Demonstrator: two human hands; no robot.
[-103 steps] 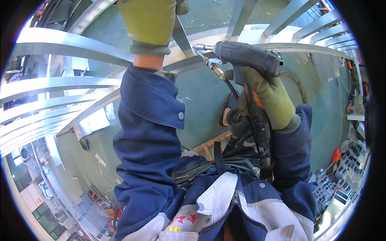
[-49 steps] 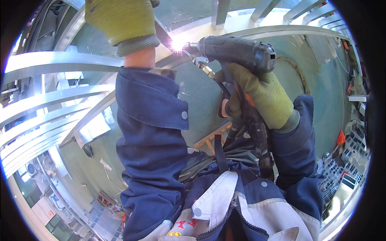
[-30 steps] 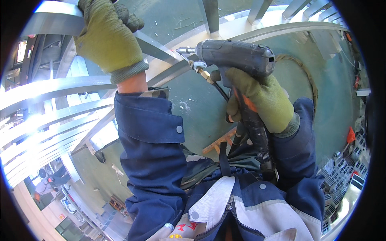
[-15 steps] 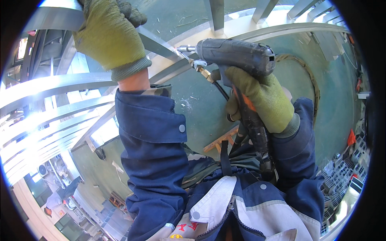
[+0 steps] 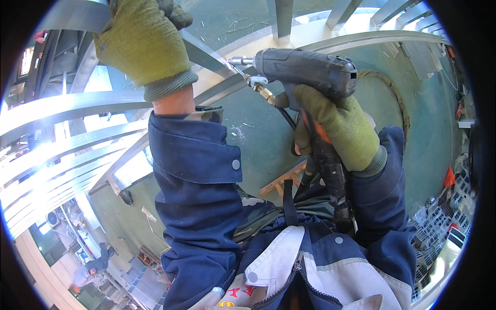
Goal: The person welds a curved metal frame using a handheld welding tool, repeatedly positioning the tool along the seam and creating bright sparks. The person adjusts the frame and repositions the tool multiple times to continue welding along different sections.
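My right hand (image 5: 338, 129), in a yellow-green glove with dark fingers, is wrapped round the handle of a black and orange power drill (image 5: 305, 70). The drill lies level, its metal bit pointing left at a joint of the silver metal frame (image 5: 217, 93). Just below the bit is a thin metal nozzle with a brass fitting (image 5: 264, 94); its black hose runs down behind my right fingers, and whether they hold it is hidden. At the upper left, my left hand (image 5: 144, 46), gloved alike, has its fingers curled over a frame bar (image 5: 77, 19), partly cut off by the picture's edge.
Curved rows of metal bars (image 5: 62, 111) fill the left side, bright with glare. A wooden stand (image 5: 283, 178) is on the green floor below my hands. Stacked grid-like pieces (image 5: 429, 232) lie at the lower right. Another person (image 5: 85, 274) is far off at lower left.
Both hands and the drill stay nearly in place, with only a slight shift in view. The distant person at lower left has moved a little.
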